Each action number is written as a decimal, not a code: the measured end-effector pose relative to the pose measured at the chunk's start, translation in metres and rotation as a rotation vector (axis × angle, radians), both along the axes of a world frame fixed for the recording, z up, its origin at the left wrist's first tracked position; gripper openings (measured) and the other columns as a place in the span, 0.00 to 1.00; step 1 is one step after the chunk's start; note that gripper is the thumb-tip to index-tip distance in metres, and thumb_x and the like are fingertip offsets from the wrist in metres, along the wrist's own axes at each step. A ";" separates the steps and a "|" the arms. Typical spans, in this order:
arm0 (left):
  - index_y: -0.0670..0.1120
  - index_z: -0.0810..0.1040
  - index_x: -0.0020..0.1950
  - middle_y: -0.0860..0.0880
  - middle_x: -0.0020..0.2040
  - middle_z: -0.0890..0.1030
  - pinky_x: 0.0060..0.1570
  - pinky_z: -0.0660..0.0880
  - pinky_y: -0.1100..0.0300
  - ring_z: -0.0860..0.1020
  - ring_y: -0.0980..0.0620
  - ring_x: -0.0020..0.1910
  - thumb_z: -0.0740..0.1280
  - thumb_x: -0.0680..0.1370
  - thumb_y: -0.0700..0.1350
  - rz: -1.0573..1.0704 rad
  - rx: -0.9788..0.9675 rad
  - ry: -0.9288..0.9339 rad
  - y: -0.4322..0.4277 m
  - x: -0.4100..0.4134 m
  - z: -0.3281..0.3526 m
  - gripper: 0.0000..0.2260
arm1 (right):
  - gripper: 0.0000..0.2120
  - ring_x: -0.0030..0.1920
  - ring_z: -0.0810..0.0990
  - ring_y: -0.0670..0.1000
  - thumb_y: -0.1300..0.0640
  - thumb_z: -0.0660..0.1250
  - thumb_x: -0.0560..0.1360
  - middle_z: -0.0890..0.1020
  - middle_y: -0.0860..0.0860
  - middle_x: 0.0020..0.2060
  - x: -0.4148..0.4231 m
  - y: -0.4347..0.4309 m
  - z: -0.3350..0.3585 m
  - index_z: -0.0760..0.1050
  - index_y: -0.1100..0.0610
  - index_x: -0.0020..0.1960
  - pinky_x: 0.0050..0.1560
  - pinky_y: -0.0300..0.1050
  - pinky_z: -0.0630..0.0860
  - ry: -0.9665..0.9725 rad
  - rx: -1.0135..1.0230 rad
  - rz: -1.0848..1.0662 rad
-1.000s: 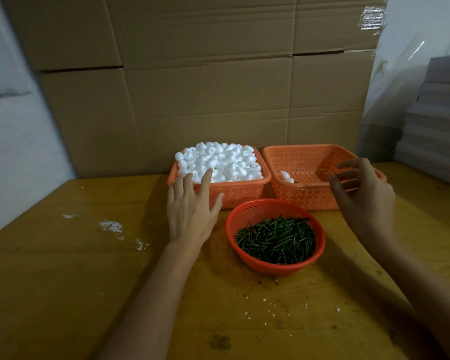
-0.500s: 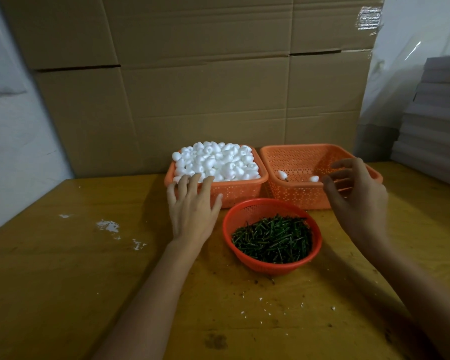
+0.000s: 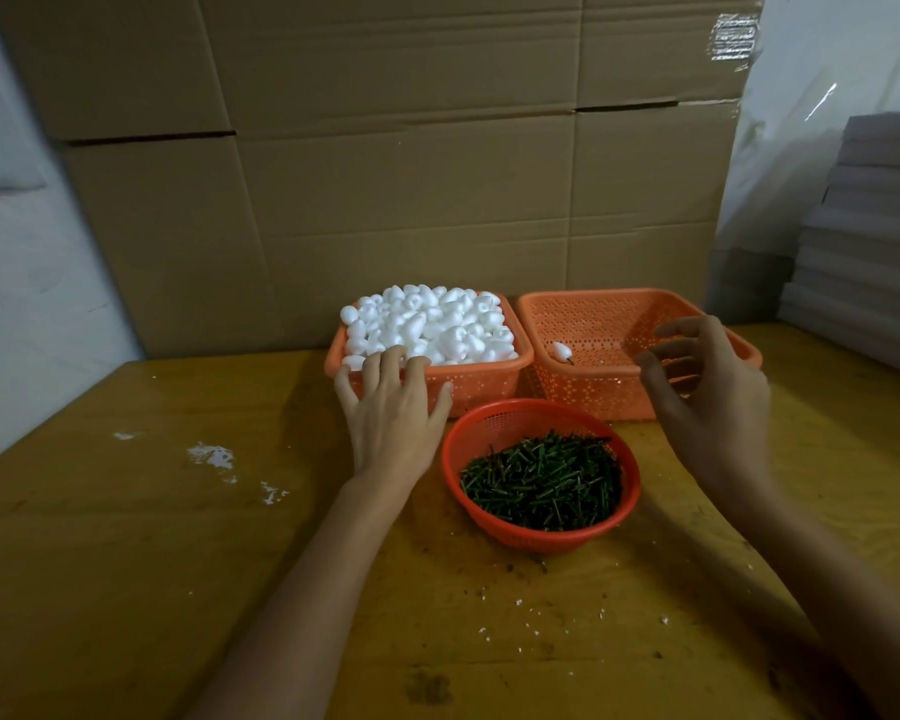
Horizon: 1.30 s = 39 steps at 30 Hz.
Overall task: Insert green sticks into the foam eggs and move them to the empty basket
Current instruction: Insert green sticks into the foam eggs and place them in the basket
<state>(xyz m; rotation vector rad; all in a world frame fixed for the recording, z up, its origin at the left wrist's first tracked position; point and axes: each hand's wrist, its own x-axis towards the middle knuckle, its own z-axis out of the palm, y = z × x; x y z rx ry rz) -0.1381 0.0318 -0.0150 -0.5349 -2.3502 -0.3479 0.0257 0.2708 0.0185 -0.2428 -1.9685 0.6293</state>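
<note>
A person's left hand [image 3: 391,413] reaches over the near rim of an orange basket [image 3: 479,379], at 11 o'clock from the round red basket [image 3: 531,537] of green sticks [image 3: 541,475]. The orange basket is heaped with white foam eggs [image 3: 432,324]. The fingers [image 3: 380,366] of that hand are spread and straight, with their tips at or on the nearest eggs, and grip nothing. The right hand [image 3: 713,407] hovers at 1 o'clock over the near right part of the second orange basket [image 3: 593,314], its fingers [image 3: 676,350] loosely curled and empty.

One foam egg [image 3: 561,350] lies at the near left of the second basket with what looks like a dark stick end under it. If that is a finished piece, it is the only one visible, though the right hand hides part of the basket floor. By these signs the job is barely begun, with the egg basket piled above its rim and the stick basket well filled. The next piece appears to call for picking one egg from the heap and one stick from the round basket.

White crumbs [image 3: 211,454] are scattered on the yellow table [image 3: 126,563] at 9 o'clock. Cardboard boxes [image 3: 411,174] stand along the back at 12 o'clock, and a stack of grey sheets [image 3: 874,226] rises at 2 o'clock.
</note>
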 end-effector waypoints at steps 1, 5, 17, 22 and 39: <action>0.49 0.79 0.68 0.47 0.71 0.77 0.72 0.59 0.38 0.73 0.46 0.71 0.63 0.83 0.59 -0.004 0.001 -0.008 0.000 0.000 0.000 0.20 | 0.12 0.42 0.82 0.43 0.59 0.72 0.79 0.81 0.45 0.46 0.000 0.000 0.000 0.74 0.55 0.60 0.41 0.47 0.82 -0.003 0.002 0.004; 0.47 0.80 0.68 0.47 0.76 0.73 0.74 0.61 0.37 0.76 0.48 0.71 0.64 0.83 0.58 -0.038 0.033 0.003 0.000 0.002 0.001 0.20 | 0.12 0.43 0.82 0.45 0.59 0.72 0.79 0.81 0.45 0.47 -0.002 -0.001 -0.002 0.74 0.55 0.60 0.41 0.46 0.82 -0.011 0.028 0.009; 0.40 0.81 0.68 0.40 0.75 0.75 0.67 0.76 0.50 0.73 0.43 0.74 0.73 0.80 0.37 -0.268 0.246 0.330 -0.005 0.011 0.010 0.16 | 0.10 0.45 0.83 0.38 0.53 0.69 0.78 0.81 0.39 0.46 -0.001 -0.010 -0.010 0.74 0.51 0.59 0.41 0.35 0.80 -0.091 0.114 0.224; 0.40 0.85 0.63 0.40 0.68 0.81 0.61 0.80 0.52 0.81 0.43 0.66 0.73 0.80 0.33 -0.384 0.279 0.429 -0.007 0.017 0.011 0.12 | 0.17 0.46 0.83 0.43 0.40 0.62 0.83 0.83 0.41 0.44 -0.001 -0.016 -0.013 0.82 0.51 0.50 0.43 0.42 0.80 -0.269 0.310 0.476; 0.40 0.83 0.57 0.47 0.55 0.85 0.59 0.79 0.57 0.83 0.49 0.57 0.73 0.74 0.28 -0.662 0.386 0.207 0.000 0.031 0.015 0.14 | 0.23 0.52 0.78 0.44 0.35 0.56 0.83 0.79 0.41 0.48 0.005 -0.025 -0.011 0.83 0.48 0.48 0.52 0.48 0.75 -0.539 0.447 0.627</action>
